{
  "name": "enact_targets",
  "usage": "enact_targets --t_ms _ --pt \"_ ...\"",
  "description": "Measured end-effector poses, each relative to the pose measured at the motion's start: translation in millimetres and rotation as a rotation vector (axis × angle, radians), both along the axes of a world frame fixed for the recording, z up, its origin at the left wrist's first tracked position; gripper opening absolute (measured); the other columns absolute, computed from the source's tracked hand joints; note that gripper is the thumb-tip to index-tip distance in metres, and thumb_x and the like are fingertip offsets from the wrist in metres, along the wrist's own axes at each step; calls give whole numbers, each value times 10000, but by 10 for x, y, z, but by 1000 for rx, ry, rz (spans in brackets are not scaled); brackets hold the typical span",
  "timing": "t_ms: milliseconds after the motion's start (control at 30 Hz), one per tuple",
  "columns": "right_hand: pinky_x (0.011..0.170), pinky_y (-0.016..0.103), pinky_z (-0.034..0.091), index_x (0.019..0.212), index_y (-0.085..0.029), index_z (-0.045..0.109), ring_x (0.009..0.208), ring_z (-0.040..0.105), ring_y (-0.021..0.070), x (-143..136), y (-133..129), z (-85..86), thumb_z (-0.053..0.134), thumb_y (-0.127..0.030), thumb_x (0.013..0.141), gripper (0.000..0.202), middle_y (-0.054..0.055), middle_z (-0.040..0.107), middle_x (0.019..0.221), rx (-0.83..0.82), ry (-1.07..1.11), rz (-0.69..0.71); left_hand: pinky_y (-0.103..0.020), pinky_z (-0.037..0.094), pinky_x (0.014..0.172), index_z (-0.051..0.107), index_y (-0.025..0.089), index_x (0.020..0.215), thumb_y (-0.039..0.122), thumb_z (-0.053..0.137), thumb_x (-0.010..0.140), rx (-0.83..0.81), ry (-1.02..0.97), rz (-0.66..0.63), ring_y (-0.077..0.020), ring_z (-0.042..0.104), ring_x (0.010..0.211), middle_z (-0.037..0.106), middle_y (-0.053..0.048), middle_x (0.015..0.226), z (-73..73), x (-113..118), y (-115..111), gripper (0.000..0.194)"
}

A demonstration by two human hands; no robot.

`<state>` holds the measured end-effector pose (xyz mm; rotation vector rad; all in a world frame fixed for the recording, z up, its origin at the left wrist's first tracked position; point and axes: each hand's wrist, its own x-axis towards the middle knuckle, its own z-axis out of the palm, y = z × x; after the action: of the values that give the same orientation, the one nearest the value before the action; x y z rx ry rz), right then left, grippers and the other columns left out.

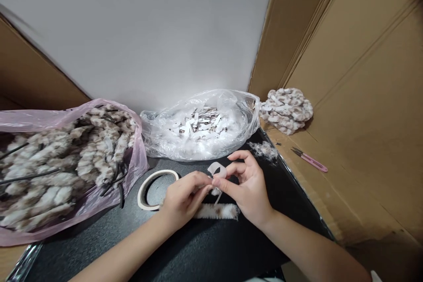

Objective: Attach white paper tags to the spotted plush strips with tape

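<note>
Between the left hand and the right hand, a curled translucent white strip looks smooth; beneath them, a brown-and-white strip of plush pile lies on a grainy-looking black work surface. Beyond them crinkles a glossy clear plastic bag, and right of them stands matt brown cardboard.

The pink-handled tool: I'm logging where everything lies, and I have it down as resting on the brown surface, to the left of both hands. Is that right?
Not quite: the side is wrong. The head view shows the pink-handled tool resting on the brown surface, to the right of both the left hand and the right hand.
</note>
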<state>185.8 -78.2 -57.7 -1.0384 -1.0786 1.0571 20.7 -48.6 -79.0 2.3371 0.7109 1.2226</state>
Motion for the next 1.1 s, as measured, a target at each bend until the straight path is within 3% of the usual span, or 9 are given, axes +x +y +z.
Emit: enact_targets --t_ms 133,267,367,500,567,767,933,1000,1100 --pt "745 285 540 937 -226 515 636 689 141 -47 -69 -53 775 -163 699 358 -54 684 664 233 -220 -87 -162 443 502 515 201 940 112 550 857 -5 -15 137 -81 578 539 641 13 723 -75 13 -52 126" --pt "594 237 537 904 -239 534 600 666 126 -69 -93 -138 769 -164 720 308 -26 676 733 457 -437 -192 -180 449 519 444 211 1016 124 509 842 -137 3 220 -102 592 564 638 10 755 -93 33 -69 204" --pt "567 245 526 894 -245 535 585 639 130 -68 -80 -182 759 -152 734 290 -35 648 668 562 -527 -213 -208 436 561 477 203 1018 108 440 833 -290 172 133 -123 590 617 642 -3 778 -74 43 -39 211" --pt "581 258 515 900 -240 531 589 630 129 -32 -35 -194 730 -85 742 297 -29 664 669 715 -623 -188 -226 382 579 472 194 829 165 410 857 -459 287 57 -132 521 625 580 9 719 -18 41 5 75" --pt "589 270 512 919 -239 531 601 636 132 8 -7 -183 716 -77 753 297 -18 676 693 750 -658 -166 -230 353 575 430 195 762 209 387 890 -533 296 50 -125 469 605 533 21 682 59 37 12 136" --pt "563 275 491 966 -244 549 599 609 135 115 37 -147 721 -109 765 297 -1 648 712 803 -703 -146 -228 351 604 442 183 745 345 363 942 -841 159 -61 -123 396 656 453 23 713 382 13 11 267" --pt "555 276 468 980 -235 554 592 568 131 108 32 -160 710 -130 784 272 0 622 703 842 -704 -116 -201 286 528 410 197 769 339 388 914 -1225 -50 -229 -98 272 584 312 55 661 421 -37 10 204" --pt "554 274 460 967 -238 557 586 546 126 82 29 -176 693 -148 802 232 -7 600 692 845 -708 -114 -201 302 548 390 199 758 299 377 908 -1271 -105 -237 -99 289 603 323 48 681 418 -47 0 180" --pt "552 272 453 934 -237 558 585 533 127 39 31 -195 692 -158 804 202 -14 580 671 874 -708 -124 -220 341 604 376 196 722 274 352 920 -1169 -30 -241 -113 350 663 373 29 725 464 -46 -20 215"
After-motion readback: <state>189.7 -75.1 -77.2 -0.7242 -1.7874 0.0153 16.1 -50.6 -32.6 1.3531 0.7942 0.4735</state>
